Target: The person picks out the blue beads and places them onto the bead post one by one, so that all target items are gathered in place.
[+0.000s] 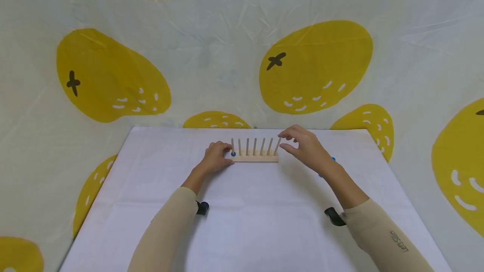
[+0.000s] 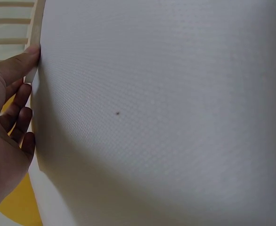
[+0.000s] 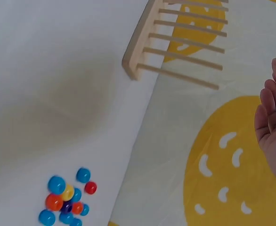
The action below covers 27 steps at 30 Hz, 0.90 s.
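The rack (image 1: 255, 157) sits near the far edge of the tabletop (image 1: 242, 221), about midway along it. It is a pale wooden bar lying flat with a row of seven thin dowels standing up from it, plain unpainted wood. A blue bead (image 1: 233, 153) sits low on the leftmost dowel. In the right wrist view the bar and its dowels show clearly, the dowels evenly spaced and all the same length.

The left hand (image 1: 216, 158) rests at the rack's left end, fingers curled in against the bar; in the left wrist view its thumb presses the wood. Whether it truly grips the bar I cannot tell.

The right hand (image 1: 305, 146) hovers at the right end, above the last dowel, fingers loosely bent and apart, thumb below them, holding nothing that shows.

A small heap of beads (image 3: 66, 200), blue, red, orange and yellow, lies on the tabletop toward its right edge, mostly hidden behind the right wrist in the head view.
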Each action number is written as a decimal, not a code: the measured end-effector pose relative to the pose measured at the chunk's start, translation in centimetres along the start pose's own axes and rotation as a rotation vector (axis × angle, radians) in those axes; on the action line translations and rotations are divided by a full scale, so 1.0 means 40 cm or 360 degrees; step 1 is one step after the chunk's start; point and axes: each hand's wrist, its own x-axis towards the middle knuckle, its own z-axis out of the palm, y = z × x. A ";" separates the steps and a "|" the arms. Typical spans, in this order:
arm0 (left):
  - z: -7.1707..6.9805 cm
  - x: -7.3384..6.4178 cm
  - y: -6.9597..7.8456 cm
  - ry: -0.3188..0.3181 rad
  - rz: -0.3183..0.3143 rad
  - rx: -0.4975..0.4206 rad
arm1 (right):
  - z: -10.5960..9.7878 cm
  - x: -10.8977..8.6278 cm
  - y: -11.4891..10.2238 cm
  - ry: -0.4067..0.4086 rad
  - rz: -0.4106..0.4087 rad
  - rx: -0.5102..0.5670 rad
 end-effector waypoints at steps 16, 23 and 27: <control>-0.002 -0.001 -0.002 -0.0009 -0.0007 -0.0030 | -0.040 -0.175 0.100 0.0143 0.0163 -0.0124; 0.000 -0.001 0.001 -0.0021 0.0010 -0.0029 | -0.045 -0.273 0.172 0.0128 0.0287 -0.0110; -0.006 -0.001 0.005 -0.0015 0.0005 -0.0018 | -0.050 -0.314 0.212 0.0078 0.0421 -0.0156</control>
